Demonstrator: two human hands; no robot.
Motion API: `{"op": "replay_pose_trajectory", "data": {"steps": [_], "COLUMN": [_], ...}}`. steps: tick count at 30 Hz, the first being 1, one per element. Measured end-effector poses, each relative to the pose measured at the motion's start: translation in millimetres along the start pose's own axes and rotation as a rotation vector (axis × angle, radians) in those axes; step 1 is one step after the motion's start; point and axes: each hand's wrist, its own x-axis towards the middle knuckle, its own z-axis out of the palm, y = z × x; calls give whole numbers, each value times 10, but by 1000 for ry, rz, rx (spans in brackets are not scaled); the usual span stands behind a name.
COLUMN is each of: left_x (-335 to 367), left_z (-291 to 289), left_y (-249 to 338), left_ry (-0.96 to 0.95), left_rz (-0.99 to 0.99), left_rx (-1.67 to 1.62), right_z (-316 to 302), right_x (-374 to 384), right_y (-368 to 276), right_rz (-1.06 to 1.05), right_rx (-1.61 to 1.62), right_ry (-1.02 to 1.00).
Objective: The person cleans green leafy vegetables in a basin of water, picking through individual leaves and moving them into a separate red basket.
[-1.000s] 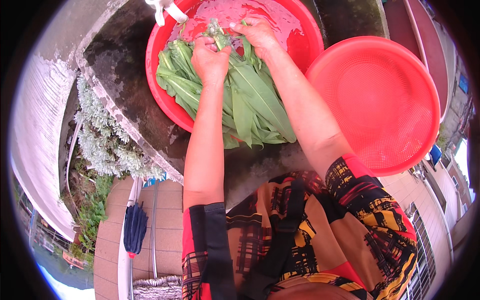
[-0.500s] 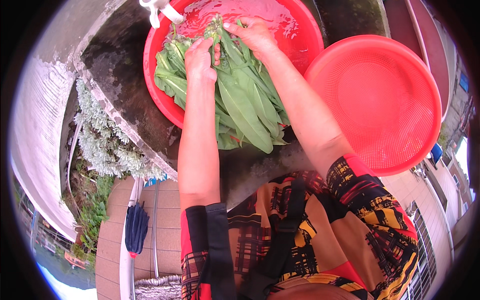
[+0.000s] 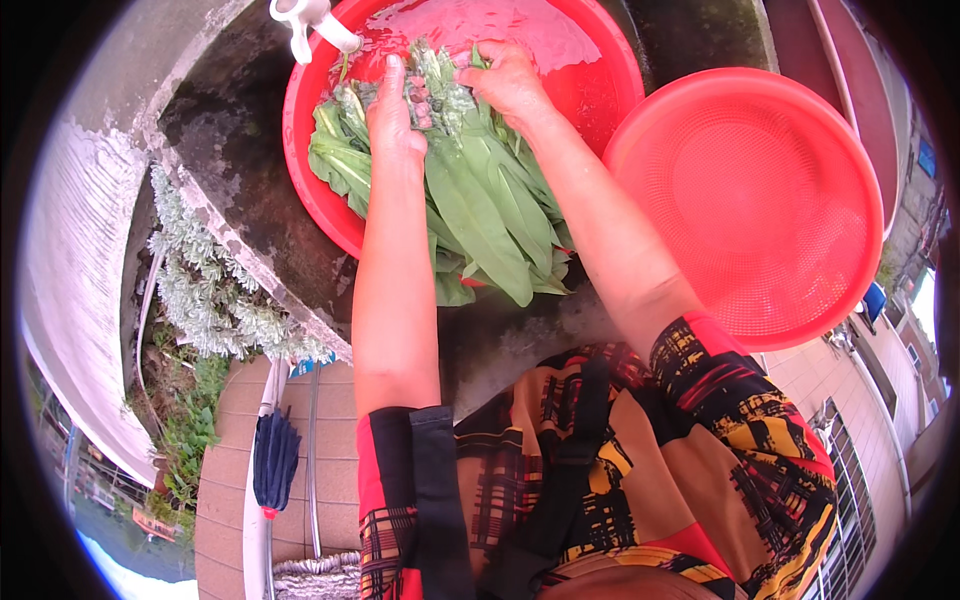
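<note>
Green leafy bunch (image 3: 480, 200) hides the fingertips of left hand (image 3: 392, 122) and right hand (image 3: 510, 82), both gripping its stems.

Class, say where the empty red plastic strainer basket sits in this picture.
In the head view the empty red plastic strainer basket sits on the person's right, beside the red water-filled basin where both hands hold leafy greens.
</note>
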Motion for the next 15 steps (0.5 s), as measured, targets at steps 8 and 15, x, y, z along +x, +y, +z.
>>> {"op": "replay_pose_trajectory", "data": {"steps": [8,15], "left_x": [-189,-172], "left_z": [45,258], "left_y": [-42,-88], "left_ry": [-155,-248], "left_rz": [391,487], "left_rx": [-52,131], "right_z": [-117,-101], "right_x": [-172,-221], "right_y": [-129,-109], "right_rz": [124,107], "right_rx": [587,616], "right_ry": [-87,-79]}}
